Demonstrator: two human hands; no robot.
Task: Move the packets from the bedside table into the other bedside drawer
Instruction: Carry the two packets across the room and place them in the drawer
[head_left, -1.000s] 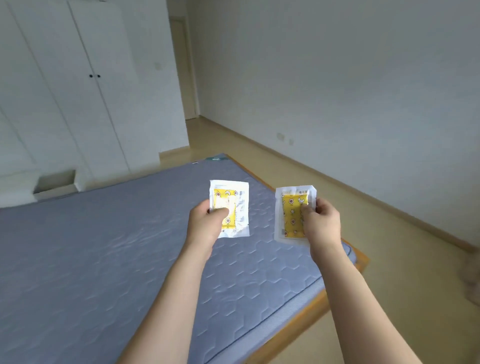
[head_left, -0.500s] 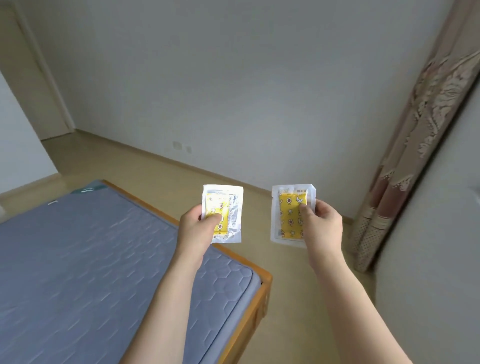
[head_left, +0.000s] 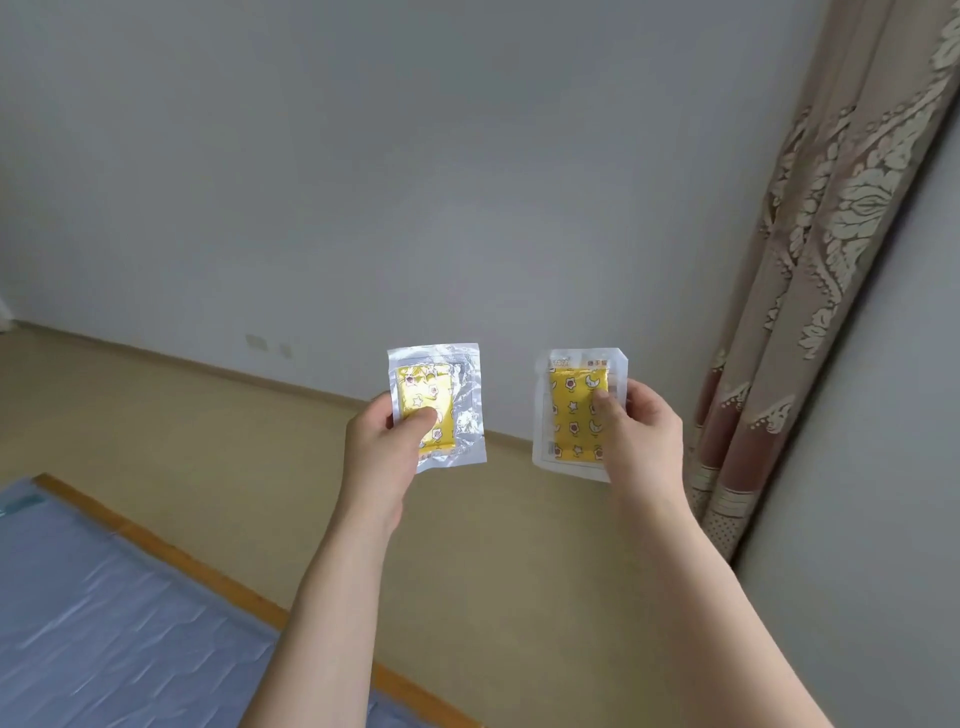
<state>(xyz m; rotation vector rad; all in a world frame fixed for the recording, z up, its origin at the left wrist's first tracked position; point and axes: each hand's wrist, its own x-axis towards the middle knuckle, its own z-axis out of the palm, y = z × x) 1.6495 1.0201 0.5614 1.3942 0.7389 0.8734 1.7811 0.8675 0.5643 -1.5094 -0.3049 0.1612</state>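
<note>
Packets upright in both hands: left packet pinched by left hand, right packet by right hand.

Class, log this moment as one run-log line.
left hand: holds packet | right hand: holds second packet | drawer: unseen

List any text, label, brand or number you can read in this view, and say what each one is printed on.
Nothing can be read with certainty.
Right packet, gripped by the right hand: small print along its top edge, too blurred to quote.
Left packet, gripped by the left hand: only star and moon pictures on the yellow insert, no legible text.
Wall sockets: no visible markings.
</note>
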